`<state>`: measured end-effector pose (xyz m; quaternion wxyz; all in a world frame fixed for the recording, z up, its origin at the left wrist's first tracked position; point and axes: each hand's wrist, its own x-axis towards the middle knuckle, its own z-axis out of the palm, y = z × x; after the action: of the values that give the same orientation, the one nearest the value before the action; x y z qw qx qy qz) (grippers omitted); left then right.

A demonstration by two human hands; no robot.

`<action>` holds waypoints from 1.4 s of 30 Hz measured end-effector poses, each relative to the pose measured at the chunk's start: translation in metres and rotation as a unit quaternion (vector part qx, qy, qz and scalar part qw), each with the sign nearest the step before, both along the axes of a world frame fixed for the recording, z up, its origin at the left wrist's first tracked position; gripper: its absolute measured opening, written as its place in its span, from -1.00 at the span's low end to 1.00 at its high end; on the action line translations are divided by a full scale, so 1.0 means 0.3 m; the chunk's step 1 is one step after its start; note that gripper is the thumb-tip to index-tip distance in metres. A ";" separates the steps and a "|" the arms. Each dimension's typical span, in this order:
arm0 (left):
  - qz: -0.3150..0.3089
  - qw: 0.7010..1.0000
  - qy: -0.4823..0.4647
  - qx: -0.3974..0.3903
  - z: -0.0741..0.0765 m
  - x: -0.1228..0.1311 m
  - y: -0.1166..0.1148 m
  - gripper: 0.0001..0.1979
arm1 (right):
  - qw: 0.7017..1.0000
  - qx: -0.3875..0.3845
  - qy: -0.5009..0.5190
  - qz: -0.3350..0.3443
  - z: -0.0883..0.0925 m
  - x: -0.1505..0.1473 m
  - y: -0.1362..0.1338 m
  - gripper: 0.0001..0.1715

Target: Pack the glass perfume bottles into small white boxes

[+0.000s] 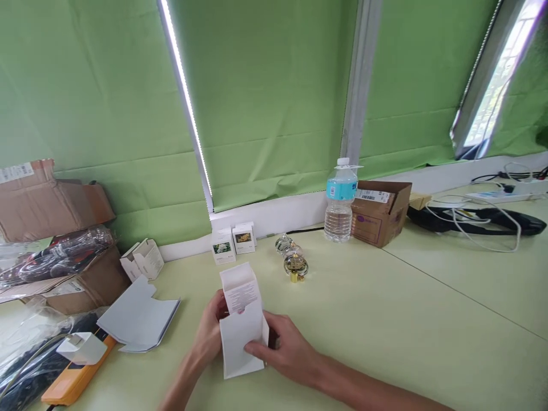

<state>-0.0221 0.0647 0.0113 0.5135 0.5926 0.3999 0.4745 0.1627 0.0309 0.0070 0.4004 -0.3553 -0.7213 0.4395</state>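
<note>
A white carton (242,342) with an open flap and a panel of small print is held upright between both hands. My left hand (209,331) grips its left side, the fingers partly hidden behind it. My right hand (289,351) closes on the right side, thumb across the front panel. Beyond the carton, two small white boxes with flower pictures, one white flower box (222,246) and one yellow flower box (244,238), stand by the wall. To their right lie glass bottles (295,264) with a gold cap (294,277) in front.
Flat white card sheets (139,314), an opened white box (143,260), an orange power strip (71,385) and stacked brown boxes (51,205) are at left. A water bottle (338,220), brown carton (372,222) and cabled black object (505,221) stand right.
</note>
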 end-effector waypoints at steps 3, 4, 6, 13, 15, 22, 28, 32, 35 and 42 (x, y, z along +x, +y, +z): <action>0.029 0.999 0.032 0.023 0.043 0.009 -0.011 -0.52 | 0.999 -0.007 0.032 -0.016 0.037 0.008 0.008 -0.74; 0.038 0.998 0.037 0.032 0.052 0.009 -0.012 -0.47 | 0.999 -0.008 0.045 -0.016 0.049 0.011 0.009 -0.74; 0.062 0.996 0.041 0.048 0.061 0.005 -0.010 -0.34 | 0.997 -0.019 0.076 -0.008 0.070 0.015 0.012 -0.73; 0.104 0.978 0.133 0.124 0.053 -0.047 -0.023 -0.57 | 0.985 -0.090 0.141 -0.043 0.105 0.031 0.028 -0.59; 0.077 0.973 0.171 0.134 0.065 -0.056 -0.032 -0.63 | 0.982 -0.093 0.153 -0.053 0.122 0.039 0.036 -0.57; -0.001 0.958 0.242 0.156 0.152 -0.041 -0.082 -0.48 | 0.977 -0.082 0.179 -0.086 0.182 0.064 0.064 -0.60; -0.015 0.965 0.225 0.134 0.179 -0.017 -0.102 -0.64 | 0.968 -0.097 0.216 -0.084 0.201 0.076 0.072 -0.65; -0.043 0.975 0.183 0.123 0.183 -0.013 -0.102 -0.63 | 0.965 -0.103 0.226 -0.086 0.223 0.074 0.063 -0.59; -0.055 0.978 0.154 0.128 0.185 -0.011 -0.101 -0.59 | 0.968 -0.095 0.212 -0.099 0.235 0.071 0.052 -0.57; -0.032 0.984 0.151 0.093 0.175 -0.001 -0.105 -0.59 | 0.977 -0.059 0.169 -0.113 0.261 0.065 0.013 -0.62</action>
<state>-0.0225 0.0333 0.0637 0.4047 0.7154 0.4075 0.3979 0.1823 0.0347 0.0854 0.5418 -0.3778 -0.5717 0.4867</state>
